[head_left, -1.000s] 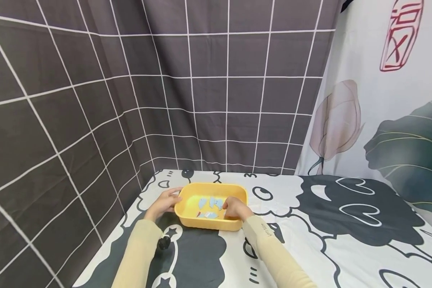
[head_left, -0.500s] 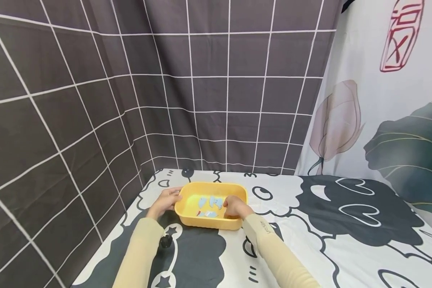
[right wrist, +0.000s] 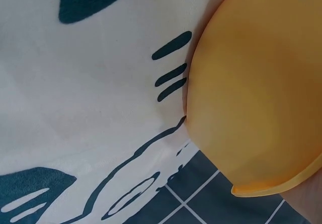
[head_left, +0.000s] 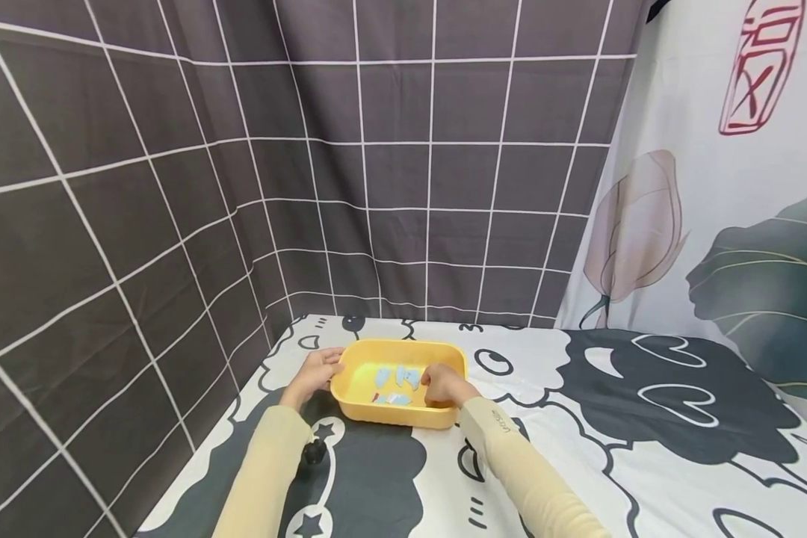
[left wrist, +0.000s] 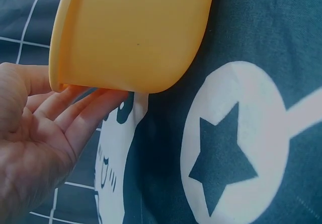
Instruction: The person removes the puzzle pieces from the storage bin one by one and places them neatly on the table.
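A yellow rectangular plastic basin (head_left: 376, 413) with rounded corners stands on the patterned cloth. My left hand (head_left: 316, 373) holds its left end, thumb over the rim and fingers against the outer wall; the left wrist view shows these fingers (left wrist: 85, 108) stretched along the basin (left wrist: 141, 38). Inside, at the right end, my right hand (head_left: 444, 385) reaches down with bent fingers, and I cannot tell whether they hold anything. Several small light-blue flat pieces (head_left: 382, 376) lie on the basin's floor, one with a red part. In the right wrist view the basin's wall (right wrist: 261, 83) hides most of that hand.
A black-and-white cartoon cloth (head_left: 531, 463) covers the surface. Dark grid curtains (head_left: 390, 179) hang behind and at the left; a white floral curtain (head_left: 699, 187) hangs at the right. A small black object (head_left: 314, 450) is at the left sleeve's cuff.
The head view has shifted slightly, so everything sits a little further right. Both hands keep their places at the basin, and the blue pieces lie much as before.
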`<state>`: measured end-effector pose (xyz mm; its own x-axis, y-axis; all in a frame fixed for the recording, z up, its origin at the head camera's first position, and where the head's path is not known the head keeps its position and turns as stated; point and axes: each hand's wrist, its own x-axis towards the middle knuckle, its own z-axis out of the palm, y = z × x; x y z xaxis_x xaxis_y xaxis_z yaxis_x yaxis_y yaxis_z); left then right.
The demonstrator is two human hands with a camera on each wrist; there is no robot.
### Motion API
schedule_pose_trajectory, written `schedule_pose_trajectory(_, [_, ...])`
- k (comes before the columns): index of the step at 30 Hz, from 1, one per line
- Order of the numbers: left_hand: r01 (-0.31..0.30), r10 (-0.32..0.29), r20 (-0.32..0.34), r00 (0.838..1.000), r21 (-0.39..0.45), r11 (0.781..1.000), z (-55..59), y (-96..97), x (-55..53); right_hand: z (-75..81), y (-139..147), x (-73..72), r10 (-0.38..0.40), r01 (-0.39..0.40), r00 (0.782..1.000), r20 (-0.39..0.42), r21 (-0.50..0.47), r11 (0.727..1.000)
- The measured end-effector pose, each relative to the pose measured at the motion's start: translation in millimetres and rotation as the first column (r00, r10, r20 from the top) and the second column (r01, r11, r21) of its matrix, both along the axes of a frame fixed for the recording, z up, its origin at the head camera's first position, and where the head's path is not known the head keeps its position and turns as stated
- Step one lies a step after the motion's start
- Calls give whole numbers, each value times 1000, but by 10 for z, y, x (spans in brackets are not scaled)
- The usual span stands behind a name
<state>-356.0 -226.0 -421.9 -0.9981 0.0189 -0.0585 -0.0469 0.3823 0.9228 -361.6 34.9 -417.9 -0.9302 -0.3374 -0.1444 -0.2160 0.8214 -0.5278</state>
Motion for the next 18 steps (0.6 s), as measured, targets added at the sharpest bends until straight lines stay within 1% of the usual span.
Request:
schedule_pose_trajectory(7, [6,-7,13,1000,22,1000,-4,-19,-1,-36,-18,-13,-51,51,999,16,-10,999])
schedule_pose_trajectory(10, [-2,0,25,1000,49,999,-30,-46,-12,-46,-40,-15,-39,39,999,-5,5,999])
schedule_pose_trajectory(13, [-12,10,32,999,66,998,-60,-63,-26,-59,-48,-16,-3,3,999,-48,6,1000])
schedule_pose_trajectory(15, [-17,15,40,999,75,997,-74,-67,-34,-69,-45,-13,8,-10,998,-67,-25,1000])
schedule_pose_trajectory(18, [-4,1,43,999,86,996,-93,-68,-37,-74,-33,-8,5,-13,997,-81,-98,995])
